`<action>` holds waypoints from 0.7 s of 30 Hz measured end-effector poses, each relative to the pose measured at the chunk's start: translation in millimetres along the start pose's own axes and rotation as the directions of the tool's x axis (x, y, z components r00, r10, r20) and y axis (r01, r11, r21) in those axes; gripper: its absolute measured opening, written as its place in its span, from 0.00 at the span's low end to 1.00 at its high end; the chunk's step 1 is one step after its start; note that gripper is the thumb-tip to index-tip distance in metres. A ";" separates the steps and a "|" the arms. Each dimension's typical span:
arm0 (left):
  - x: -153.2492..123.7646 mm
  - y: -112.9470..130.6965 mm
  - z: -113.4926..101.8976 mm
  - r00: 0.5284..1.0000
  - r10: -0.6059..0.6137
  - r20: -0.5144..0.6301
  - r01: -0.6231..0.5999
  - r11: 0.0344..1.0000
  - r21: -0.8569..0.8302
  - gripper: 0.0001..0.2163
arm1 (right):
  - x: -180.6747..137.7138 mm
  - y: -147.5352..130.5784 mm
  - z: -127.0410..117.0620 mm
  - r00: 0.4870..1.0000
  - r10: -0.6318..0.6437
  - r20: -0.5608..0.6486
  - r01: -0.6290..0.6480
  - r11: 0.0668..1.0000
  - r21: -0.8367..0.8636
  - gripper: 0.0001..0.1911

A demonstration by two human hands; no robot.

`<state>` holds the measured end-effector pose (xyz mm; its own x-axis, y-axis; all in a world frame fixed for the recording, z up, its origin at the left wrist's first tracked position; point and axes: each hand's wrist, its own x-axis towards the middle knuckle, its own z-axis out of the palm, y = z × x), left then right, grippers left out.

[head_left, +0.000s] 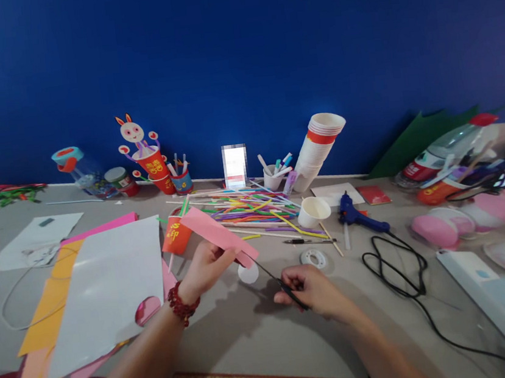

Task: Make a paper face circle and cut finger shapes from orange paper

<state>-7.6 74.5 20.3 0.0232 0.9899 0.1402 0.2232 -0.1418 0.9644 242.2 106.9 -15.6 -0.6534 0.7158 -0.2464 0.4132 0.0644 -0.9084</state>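
Observation:
A strip of pink paper [214,230] is pinched in my left hand [209,265], above the grey table. My right hand [308,289] is closed around the handles of black scissors [287,289], whose blades reach the strip's lower right end. Under that end lies a small white paper disc [248,273], partly covered by the strip. Just behind my left hand stands a red paper cup [176,234] with yellow lettering. A roll of clear tape [314,259] lies near my right hand.
Stacked colored sheets [117,285] lie at left. Behind are colorful sticks [245,208], a white cup [313,211] and a leaning cup stack [319,150]. At right lie a blue glue gun [357,213] with a looped black cord [395,269], and pink-white pieces [445,223].

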 end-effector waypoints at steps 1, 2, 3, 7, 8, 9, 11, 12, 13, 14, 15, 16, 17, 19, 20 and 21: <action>-0.4 1.0 1.3 1.000 -0.002 -0.017 0.002 1.000 -0.017 0.12 | -0.4 -0.3 0.1 1.000 0.018 0.025 -0.019 0.999 0.034 0.29; -0.8 2.3 2.8 0.999 -0.008 -0.041 0.006 0.999 -0.042 0.12 | -0.7 -1.0 0.3 0.998 0.036 0.048 -0.039 0.997 0.071 0.28; -1.4 3.5 4.5 0.997 -0.017 -0.073 0.011 0.997 -0.075 0.12 | -1.1 -2.1 0.5 0.997 0.050 0.064 -0.057 0.993 0.105 0.28; -4.0 5.6 14.3 0.975 -0.066 -0.212 0.027 0.983 -0.181 0.13 | -1.7 -7.7 2.8 0.994 0.040 0.099 -0.061 0.976 0.211 0.29; -4.8 5.1 17.3 0.971 -0.061 -0.233 0.017 0.983 -0.183 0.13 | -1.7 -8.6 4.0 0.994 0.022 0.106 -0.048 0.969 0.241 0.29; -5.7 4.4 20.4 0.969 -0.049 -0.242 0.004 0.983 -0.181 0.13 | -1.6 -9.3 5.4 0.994 0.000 0.111 -0.030 0.962 0.273 0.30; -7.6 2.9 26.7 0.974 -0.021 -0.226 -0.021 0.983 -0.184 0.14 | -1.5 -10.1 9.2 0.993 -0.044 0.113 0.005 0.944 0.330 0.31; -8.5 2.4 29.7 0.978 -0.016 -0.209 -0.025 0.981 -0.194 0.14 | -1.5 -10.4 11.4 0.992 -0.061 0.109 0.019 0.936 0.351 0.31; -9.5 2.1 32.4 0.982 -0.018 -0.188 -0.023 0.978 -0.210 0.14 | -1.4 -10.6 13.5 0.992 -0.073 0.105 0.029 0.929 0.368 0.31; -10.4 2.0 34.8 0.986 -0.019 -0.166 -0.020 0.974 -0.227 0.14 | -1.3 -10.8 15.6 0.992 -0.077 0.102 0.032 0.922 0.386 0.31; -11.3 2.0 37.0 0.989 -0.017 -0.145 -0.019 0.969 -0.246 0.13 | -1.2 -11.0 17.3 0.992 -0.076 0.104 0.028 0.915 0.403 0.31; -12.1 1.9 38.9 0.992 -0.015 -0.124 -0.018 0.965 -0.260 0.13 | -1.1 -11.1 18.8 0.991 -0.073 0.109 0.021 0.908 0.418 0.31; -12.9 1.6 40.7 0.994 -0.010 -0.107 -0.019 0.963 -0.270 0.12 | -0.9 -11.1 19.8 0.991 -0.067 0.112 0.013 0.903 0.430 0.32; -14.2 0.0 44.1 0.996 0.001 -0.091 -0.027 0.957 -0.290 0.10 | -0.5 -11.0 20.8 0.993 -0.057 0.106 0.005 0.899 0.437 0.32; -14.7 -1.1 45.7 0.996 0.000 -0.089 -0.027 0.952 -0.304 0.10 | -0.4 -10.9 20.8 0.994 -0.054 0.097 0.007 0.901 0.434 0.32; -15.2 -2.4 47.2 0.996 -0.004 -0.085 -0.023 0.946 -0.322 0.09 | -0.3 -10.7 20.6 0.995 -0.051 0.087 0.009 0.902 0.432 0.32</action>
<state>37.5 60.3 5.3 -0.0604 0.9862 0.1544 -0.1033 -0.1601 0.9817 224.9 91.6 -12.7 -0.7263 0.6485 -0.2278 0.0928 -0.2359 -0.9673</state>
